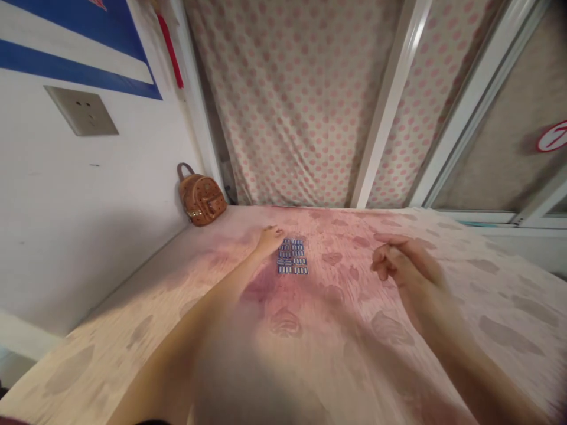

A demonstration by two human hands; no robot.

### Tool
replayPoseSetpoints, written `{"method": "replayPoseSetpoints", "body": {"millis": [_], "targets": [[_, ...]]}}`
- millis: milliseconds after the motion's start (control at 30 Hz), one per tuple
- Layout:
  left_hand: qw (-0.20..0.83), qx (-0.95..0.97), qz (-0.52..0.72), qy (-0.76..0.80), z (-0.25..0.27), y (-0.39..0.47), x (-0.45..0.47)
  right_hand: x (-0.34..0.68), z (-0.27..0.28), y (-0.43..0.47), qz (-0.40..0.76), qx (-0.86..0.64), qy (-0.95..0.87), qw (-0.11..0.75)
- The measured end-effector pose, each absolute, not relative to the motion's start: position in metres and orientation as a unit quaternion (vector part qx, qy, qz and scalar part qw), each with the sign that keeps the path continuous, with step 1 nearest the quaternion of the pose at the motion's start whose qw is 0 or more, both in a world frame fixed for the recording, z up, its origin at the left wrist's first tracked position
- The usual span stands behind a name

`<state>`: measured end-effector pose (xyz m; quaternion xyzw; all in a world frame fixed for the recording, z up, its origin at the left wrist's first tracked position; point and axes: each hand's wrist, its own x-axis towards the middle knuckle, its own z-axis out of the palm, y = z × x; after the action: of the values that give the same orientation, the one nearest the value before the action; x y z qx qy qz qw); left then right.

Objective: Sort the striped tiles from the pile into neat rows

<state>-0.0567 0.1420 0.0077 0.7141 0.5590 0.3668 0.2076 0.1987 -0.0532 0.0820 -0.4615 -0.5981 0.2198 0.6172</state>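
Both hands lie out over a bed. Reaching far forward, the left hand [269,239] rests palm down on the sheet [443,307], fingers loosely spread and gripping nothing, its fingertips touching or just beside the left edge of the tiles [292,257]; which of the two cannot be told. Those tiles are small blue-and-white pieces laid flat in neat short rows, a compact block near the middle of the bed, slightly toward the far side. Over to the right, the right hand [401,260] hovers or rests just above the sheet, well apart from the tiles, its fingers curled loosely inward with the index finger stretched leftward; whether it pinches anything small cannot be told, as it is blurred.

Between the two hands the sheet is bare, so nothing stands between the right hand and the tiles. It is pale pink with darker rose patches and faint shell-like prints.

At the far left corner, against the wall [66,236], a small brown backpack [201,199] stands upright, well clear of the tiles. Higher on that wall sits a socket plate [82,110], and above it a blue-and-white poster [84,47]. Behind the bed hangs a dotted curtain [301,106], crossed by white frame bars [392,100].
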Motion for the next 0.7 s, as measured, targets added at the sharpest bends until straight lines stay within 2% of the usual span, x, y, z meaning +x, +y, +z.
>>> {"method": "replayPoseSetpoints", "body": {"millis": [67, 200, 467, 600, 700], "targets": [[0.163, 0.756, 0.312, 0.551, -0.019, 0.162, -0.049, 0.209, 0.060, -0.029, 0.254, -0.474, -0.571, 0.621], [0.126, 0.797, 0.306, 0.505, -0.033, 0.156, -0.037, 0.231, 0.024, -0.006, 0.264, -0.526, -0.510, 0.627], [0.215, 0.871, 0.286, 0.338, -0.012, 0.028, -0.030, 0.238, 0.011, -0.001, 0.314, -0.512, -0.503, 0.621], [0.186, 0.890, 0.261, 0.325, -0.009, -0.018, -0.039, 0.223, 0.000, -0.002, 0.291, -0.492, -0.590, 0.570], [0.103, 0.852, 0.261, 0.441, -0.015, -0.016, -0.061, 0.203, -0.019, -0.005, 0.252, -0.511, -0.669, 0.476]]}}
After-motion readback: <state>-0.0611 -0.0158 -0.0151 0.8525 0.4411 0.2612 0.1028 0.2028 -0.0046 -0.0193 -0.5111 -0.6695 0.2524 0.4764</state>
